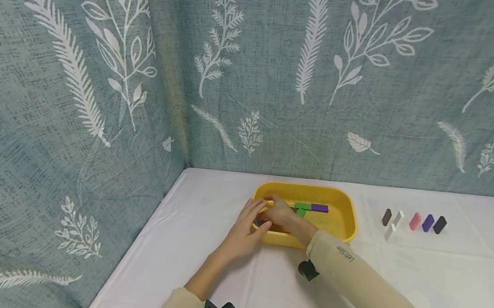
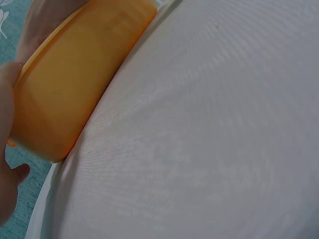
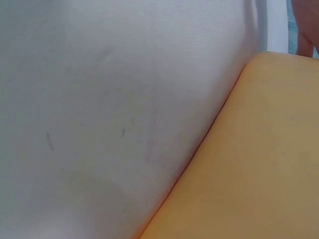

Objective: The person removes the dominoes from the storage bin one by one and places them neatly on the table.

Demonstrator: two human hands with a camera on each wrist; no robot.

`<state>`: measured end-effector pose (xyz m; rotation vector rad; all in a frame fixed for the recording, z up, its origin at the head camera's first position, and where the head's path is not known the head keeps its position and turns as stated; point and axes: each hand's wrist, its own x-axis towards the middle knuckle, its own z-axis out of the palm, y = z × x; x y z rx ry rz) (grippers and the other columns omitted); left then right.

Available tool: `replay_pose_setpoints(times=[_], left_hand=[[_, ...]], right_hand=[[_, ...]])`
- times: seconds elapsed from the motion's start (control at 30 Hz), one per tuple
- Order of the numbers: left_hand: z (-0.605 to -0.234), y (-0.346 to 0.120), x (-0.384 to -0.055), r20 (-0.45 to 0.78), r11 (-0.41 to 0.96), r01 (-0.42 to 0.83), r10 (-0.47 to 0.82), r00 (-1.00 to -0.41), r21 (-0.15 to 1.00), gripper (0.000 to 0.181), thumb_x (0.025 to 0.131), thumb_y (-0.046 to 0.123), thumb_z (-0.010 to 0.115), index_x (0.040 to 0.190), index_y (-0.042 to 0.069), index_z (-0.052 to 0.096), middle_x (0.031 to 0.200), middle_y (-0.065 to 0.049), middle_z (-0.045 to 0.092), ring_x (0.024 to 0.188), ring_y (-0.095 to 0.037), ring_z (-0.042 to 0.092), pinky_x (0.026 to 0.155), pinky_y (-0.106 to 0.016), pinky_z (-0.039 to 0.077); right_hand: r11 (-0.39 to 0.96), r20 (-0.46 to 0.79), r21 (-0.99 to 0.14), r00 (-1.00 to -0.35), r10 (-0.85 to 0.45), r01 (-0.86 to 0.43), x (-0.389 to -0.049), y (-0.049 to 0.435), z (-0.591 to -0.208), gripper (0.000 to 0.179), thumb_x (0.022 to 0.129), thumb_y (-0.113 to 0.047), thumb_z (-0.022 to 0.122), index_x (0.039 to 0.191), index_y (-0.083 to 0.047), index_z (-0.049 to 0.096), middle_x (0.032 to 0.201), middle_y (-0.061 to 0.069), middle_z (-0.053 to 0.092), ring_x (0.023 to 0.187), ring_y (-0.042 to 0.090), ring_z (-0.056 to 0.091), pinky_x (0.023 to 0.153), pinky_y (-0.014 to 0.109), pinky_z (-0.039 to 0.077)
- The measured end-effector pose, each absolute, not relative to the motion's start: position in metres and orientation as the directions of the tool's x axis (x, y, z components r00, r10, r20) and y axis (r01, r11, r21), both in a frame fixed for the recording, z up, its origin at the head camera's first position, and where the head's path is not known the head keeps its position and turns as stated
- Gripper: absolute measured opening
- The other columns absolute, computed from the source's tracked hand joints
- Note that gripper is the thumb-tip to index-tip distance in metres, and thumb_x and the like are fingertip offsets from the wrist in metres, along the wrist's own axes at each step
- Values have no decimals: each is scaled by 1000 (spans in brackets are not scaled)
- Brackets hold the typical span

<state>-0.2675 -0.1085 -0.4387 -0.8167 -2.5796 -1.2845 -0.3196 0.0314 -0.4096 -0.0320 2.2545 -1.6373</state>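
Left hand (image 1: 240,233) at left end of yellow tray (image 1: 315,194), fingers extended, grip apart. Right hand (image 1: 282,215) angled in over front rim; can't tell its grip.

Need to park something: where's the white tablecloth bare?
Bare: white tablecloth between blue leafy curtain and yellow plastic tray; also in front of the multicoloured rectangular blocks, right of beige right sleeve. Crowded: tray's left end, around the right hand.

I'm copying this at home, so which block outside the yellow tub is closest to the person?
The front white block, right of the yellow tub. It stands nearer than the other five; the other white block is just behind it.
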Motion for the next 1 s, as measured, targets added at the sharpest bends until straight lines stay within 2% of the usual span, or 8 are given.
replay_pose_setpoints(times=[0.13, 0.43, 0.7, 1.0], left_hand=[[-439, -108, -268, 354, 487, 527, 405, -843, 696, 56, 100, 33, 49, 146, 3, 35, 151, -17, 28, 142, -37, 8, 110, -56, 15], [-441, -109, -269, 362, 491, 532, 403, -841, 690, 56, 100, 32, 50, 145, 2, 36, 151, -18, 28, 142, -38, 9, 110, -56, 15], [-440, -108, -269, 364, 488, 537, 408, -837, 688, 59, 100, 37, 48, 146, 3, 35, 151, -18, 27, 142, -38, 8, 110, -55, 14], [-440, -108, -268, 371, 482, 536, 399, -839, 693, 56, 100, 33, 50, 145, 2, 36, 151, -18, 29, 142, -38, 9, 110, -56, 14]], right_hand=[[317, -268, -930, -935, -233, 188, -320, 31, -411, 69, 81, 2, 68, 142, 1, 35, 110, 17, 60, 75, 20, 57, 62, 24, 49], [298, -253, -940, -927, -275, 168, -322, 31, -412, 71, 83, -2, 66, 144, 4, 30, 117, 20, 56, 83, 22, 56, 65, 24, 46], [240, -292, -944, -909, -296, 225, -321, 33, -410, 73, 83, -1, 66, 145, 1, 28, 100, 15, 59, 78, 20, 55, 65, 25, 48], [185, -300, -950, -894, -333, 250, -320, 33, -410, 74, 84, 1, 64, 146, 0, 24, 96, 15, 57, 73, 19, 54, 64, 24, 48]])
